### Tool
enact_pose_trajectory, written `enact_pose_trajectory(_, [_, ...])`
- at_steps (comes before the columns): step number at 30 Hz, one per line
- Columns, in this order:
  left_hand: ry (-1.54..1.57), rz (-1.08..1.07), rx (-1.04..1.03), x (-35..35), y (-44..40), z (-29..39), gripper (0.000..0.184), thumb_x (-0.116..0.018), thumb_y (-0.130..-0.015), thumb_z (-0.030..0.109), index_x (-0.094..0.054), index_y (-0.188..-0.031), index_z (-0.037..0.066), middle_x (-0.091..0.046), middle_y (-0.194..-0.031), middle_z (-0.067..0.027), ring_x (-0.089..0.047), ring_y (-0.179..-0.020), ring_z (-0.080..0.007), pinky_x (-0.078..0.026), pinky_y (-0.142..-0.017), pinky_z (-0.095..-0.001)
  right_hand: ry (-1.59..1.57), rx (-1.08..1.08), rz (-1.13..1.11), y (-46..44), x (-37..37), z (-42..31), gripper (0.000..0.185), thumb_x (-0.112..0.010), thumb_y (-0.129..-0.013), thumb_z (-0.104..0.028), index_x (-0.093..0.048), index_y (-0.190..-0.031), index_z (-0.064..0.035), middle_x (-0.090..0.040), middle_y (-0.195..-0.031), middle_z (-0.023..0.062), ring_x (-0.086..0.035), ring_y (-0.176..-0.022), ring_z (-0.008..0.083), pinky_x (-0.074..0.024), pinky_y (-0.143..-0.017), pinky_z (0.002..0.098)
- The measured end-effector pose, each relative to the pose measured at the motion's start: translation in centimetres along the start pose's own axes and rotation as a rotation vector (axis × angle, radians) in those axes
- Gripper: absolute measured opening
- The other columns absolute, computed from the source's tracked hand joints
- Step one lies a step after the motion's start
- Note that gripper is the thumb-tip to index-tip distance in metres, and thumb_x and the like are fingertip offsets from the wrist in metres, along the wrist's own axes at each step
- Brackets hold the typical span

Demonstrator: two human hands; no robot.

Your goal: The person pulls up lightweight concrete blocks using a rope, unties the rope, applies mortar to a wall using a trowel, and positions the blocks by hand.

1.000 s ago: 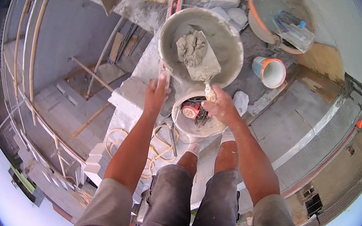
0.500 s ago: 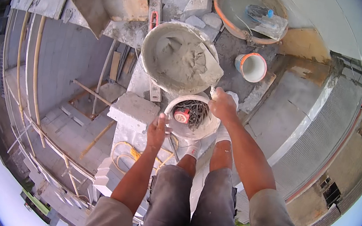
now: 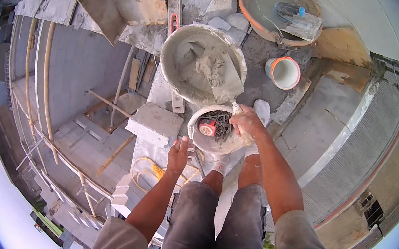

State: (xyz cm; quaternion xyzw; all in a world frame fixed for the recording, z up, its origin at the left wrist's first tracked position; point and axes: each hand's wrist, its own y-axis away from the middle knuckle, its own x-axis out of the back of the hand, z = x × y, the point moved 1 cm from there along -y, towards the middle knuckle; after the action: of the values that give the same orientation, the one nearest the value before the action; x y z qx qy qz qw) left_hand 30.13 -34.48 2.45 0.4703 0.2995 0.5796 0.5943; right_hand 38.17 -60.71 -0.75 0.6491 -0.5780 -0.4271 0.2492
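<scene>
My right hand (image 3: 249, 122) is closed around the pale handle of a trowel (image 3: 232, 85). The trowel's flat blade lies in the wet grey mortar (image 3: 181, 67) at the right side of a large bucket (image 3: 163, 70), beside a raised lump of mortar. Just nearer to me stands a smaller pale bucket (image 3: 191, 132), which holds many dark nails (image 3: 223, 122) and a red and white tape measure (image 3: 207, 127). My left hand (image 3: 178, 156) is at this bucket's left side, fingers apart and nothing held; whether it touches the rim I cannot tell.
A concrete block (image 3: 155, 123) sits left of the buckets. Behind are a red-marked spirit level (image 3: 174, 14), a tub of water (image 3: 256, 29) with tools, and an orange-rimmed pail (image 3: 284, 73). Yellow rope (image 3: 158, 170) lies near my feet. Scaffold poles (image 3: 48, 81) and a drop are at left.
The mortar beside the trowel blade is now heaped into a lump. My right hand has drawn slightly toward me with the trowel. The whole view has shifted a little.
</scene>
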Motion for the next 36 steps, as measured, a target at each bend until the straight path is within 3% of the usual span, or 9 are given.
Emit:
enact_pose_trajectory(5, [0.015, 0.035, -0.033, 0.2, 0.2, 0.8, 0.059, -0.042, -0.095, 0.053, -0.059, -0.11, -0.001, -0.066, -0.094, -0.012, -0.065, -0.068, -0.0157, -0.05, -0.057, -0.0269, -0.076, -0.028, 0.005, 0.2, -0.8, 0.2, 0.043, -0.059, -0.067, -0.004, -0.056, -0.109, 0.0058, -0.053, -0.056, 0.0064, -0.049, -0.038, 0.0159, -0.0403, -0.037, 0.0317])
enact_pose_trajectory(8, [0.023, 0.04, -0.049, -0.1, 0.0, 0.8, 0.059, -0.042, -0.095, 0.053, -0.058, -0.11, -0.002, -0.066, -0.094, -0.0123, -0.065, -0.068, -0.0159, -0.05, -0.057, -0.0268, 0.035, 0.001, -0.063, 0.0, -0.4, 0.9, 0.076, -0.062, -0.068, -0.006, -0.028, -0.132, 0.0188, -0.055, -0.058, 0.0087, -0.051, -0.041, 0.0177, -0.0416, -0.04, 0.0309])
enact_pose_trajectory(14, [-0.021, -0.011, -0.03, -1.1, 0.8, 1.1, 0.067, -0.041, -0.092, 0.06, -0.057, -0.115, -0.001, -0.065, -0.099, -0.0118, -0.063, -0.073, -0.016, -0.049, -0.06, -0.0285, 0.061, 0.009, -0.057, -0.3, 0.0, 1.7, 0.081, -0.058, -0.069, -0.005, -0.02, -0.135, 0.0208, -0.055, -0.058, 0.0096, -0.051, -0.042, 0.0178, -0.0419, -0.04, 0.031])
enact_pose_trajectory(17, [-0.047, -0.032, -0.032, -1.6, 0.6, 0.8, 0.068, -0.04, -0.092, 0.06, -0.057, -0.115, -0.002, -0.065, -0.099, -0.0123, -0.063, -0.071, -0.0158, -0.049, -0.059, -0.0281, -0.023, 0.01, 0.042, 1.5, -0.2, 0.6, 0.059, -0.058, -0.068, -0.005, -0.045, -0.121, 0.0167, -0.055, -0.057, 0.0084, -0.051, -0.041, 0.0172, -0.0418, -0.041, 0.0307])
enact_pose_trajectory(20, [-0.05, -0.023, -0.025, -1.9, 1.1, 0.6, 0.068, -0.039, -0.092, 0.06, -0.057, -0.115, -0.002, -0.065, -0.099, -0.0124, -0.063, -0.07, -0.0153, -0.049, -0.058, -0.0276, 0.071, 0.012, 0.059, 1.5, 0.7, 1.0, 0.058, -0.059, -0.068, -0.006, -0.046, -0.12, 0.0157, -0.054, -0.056, 0.0077, -0.051, -0.041, 0.0169, -0.0417, -0.041, 0.0308])
enact_pose_trajectory(23, [-0.072, -0.032, -0.039, -2.5, 0.7, 1.3, 0.068, -0.039, -0.092, 0.06, -0.057, -0.114, -0.002, -0.066, -0.097, -0.0125, -0.062, -0.069, -0.0148, -0.049, -0.058, -0.0272, 0.034, 0.01, 0.023, 1.4, 1.1, 0.9, 0.042, -0.059, -0.067, -0.004, -0.058, -0.108, 0.0058, -0.054, -0.058, 0.0054, -0.05, -0.04, 0.0143, -0.0413, -0.038, 0.0298])
enact_pose_trajectory(27, [-0.057, -0.033, -0.045, -3.5, 1.4, 1.6, 0.067, -0.038, -0.093, 0.06, -0.057, -0.112, -0.001, -0.066, -0.094, -0.0128, -0.062, -0.068, -0.0149, -0.049, -0.058, -0.0269, 0.005, -0.035, 0.064, 1.8, 0.6, 0.1, 0.047, -0.059, -0.067, -0.004, -0.056, -0.113, 0.0052, -0.054, -0.057, 0.005, -0.05, -0.04, 0.0147, -0.0413, -0.037, 0.0299])
enact_pose_trajectory(33, [-0.062, -0.051, -0.055, -4.6, 0.7, 2.4, 0.068, -0.038, -0.093, 0.059, -0.056, -0.109, -0.004, -0.067, -0.091, -0.0124, -0.062, -0.064, -0.0153, -0.049, -0.052, -0.0266, -0.269, 0.1, -0.144, 2.7, 1.7, 1.3, 0.06, -0.061, -0.068, -0.006, -0.047, -0.125, 0.0081, -0.054, -0.056, 0.0059, -0.049, -0.039, 0.0161, -0.0412, -0.039, 0.0305])
enact_pose_trajectory(36, [-0.089, -0.045, -0.048, -4.6, 0.5, 2.4, 0.064, -0.038, -0.094, 0.058, -0.056, -0.108, -0.002, -0.067, -0.091, -0.0123, -0.062, -0.065, -0.0154, -0.049, -0.053, -0.0268, -0.317, 0.074, -0.121, 4.0, 2.7, 0.9, 0.043, -0.063, -0.068, -0.007, -0.054, -0.107, 0.0058, -0.053, -0.057, 0.0063, -0.05, -0.04, 0.0166, -0.042, -0.04, 0.0303])
